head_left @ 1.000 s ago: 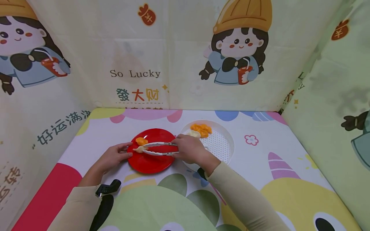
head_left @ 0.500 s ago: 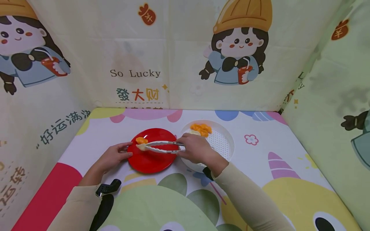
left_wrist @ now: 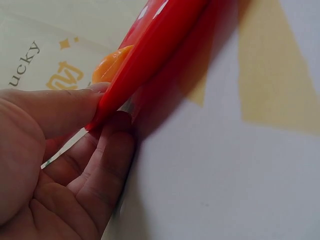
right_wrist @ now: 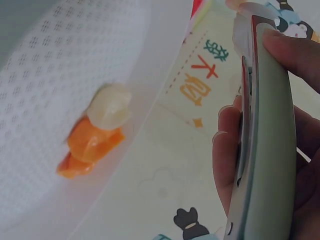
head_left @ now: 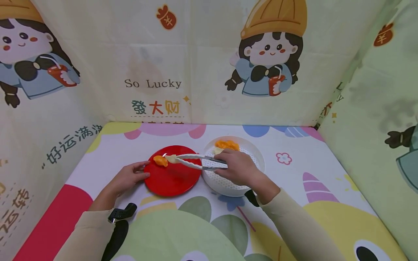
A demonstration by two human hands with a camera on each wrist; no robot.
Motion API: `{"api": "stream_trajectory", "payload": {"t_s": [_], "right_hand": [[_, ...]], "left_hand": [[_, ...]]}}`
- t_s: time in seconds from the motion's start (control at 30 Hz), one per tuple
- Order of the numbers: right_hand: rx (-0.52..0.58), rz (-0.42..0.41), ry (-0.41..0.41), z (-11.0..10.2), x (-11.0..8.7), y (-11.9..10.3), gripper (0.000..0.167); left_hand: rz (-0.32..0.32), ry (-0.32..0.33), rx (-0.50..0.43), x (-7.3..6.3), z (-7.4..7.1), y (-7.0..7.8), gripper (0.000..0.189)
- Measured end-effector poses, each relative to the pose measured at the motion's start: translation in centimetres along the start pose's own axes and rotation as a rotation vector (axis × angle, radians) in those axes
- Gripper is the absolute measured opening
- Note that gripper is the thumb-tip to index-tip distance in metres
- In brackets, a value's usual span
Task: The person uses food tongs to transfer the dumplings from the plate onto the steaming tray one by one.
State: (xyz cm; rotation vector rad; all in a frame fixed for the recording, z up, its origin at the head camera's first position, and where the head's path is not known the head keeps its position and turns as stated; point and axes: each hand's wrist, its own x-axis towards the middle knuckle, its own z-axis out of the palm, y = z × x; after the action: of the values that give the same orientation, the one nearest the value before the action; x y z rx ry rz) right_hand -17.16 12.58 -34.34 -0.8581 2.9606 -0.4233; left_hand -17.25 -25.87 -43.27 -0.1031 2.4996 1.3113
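Note:
My left hand pinches the left rim of a red plate, thumb on top and fingers beneath in the left wrist view. On that plate lies an orange dumpling-shaped piece. My right hand grips a pair of tongs, whose pale green handle fills the right side of the right wrist view. At the tips of the tongs is a pale dumpling-shaped piece, over the plate's upper part and just right of the orange one. Whether it still touches the plate I cannot tell.
A round white basket with a perforated bottom stands right beside the plate. Several orange pieces and a pale piece lie by its far wall. A printed cloth covers the table, and printed curtains stand behind and at both sides.
My right hand has drawn the tongs to the right, taking the pale piece from below the orange one to its right side. My left hand stays on the rim.

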Motion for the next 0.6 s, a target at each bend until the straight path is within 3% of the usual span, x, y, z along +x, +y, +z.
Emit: {"api": "stream_trajectory", "payload": {"t_s": [0.33, 0.6], "right_hand": [[0.009, 0.051, 0.086, -0.8, -2.4, 2.6, 0.046], [0.053, 0.122, 0.183, -0.8, -5.0, 5.9, 0.043]], "left_hand": [[0.003, 0.006, 0.005, 0.1, 0.2, 0.0, 0.072], [0.0, 0.008, 0.009, -0.1, 0.1, 0.0, 0.071]]}}
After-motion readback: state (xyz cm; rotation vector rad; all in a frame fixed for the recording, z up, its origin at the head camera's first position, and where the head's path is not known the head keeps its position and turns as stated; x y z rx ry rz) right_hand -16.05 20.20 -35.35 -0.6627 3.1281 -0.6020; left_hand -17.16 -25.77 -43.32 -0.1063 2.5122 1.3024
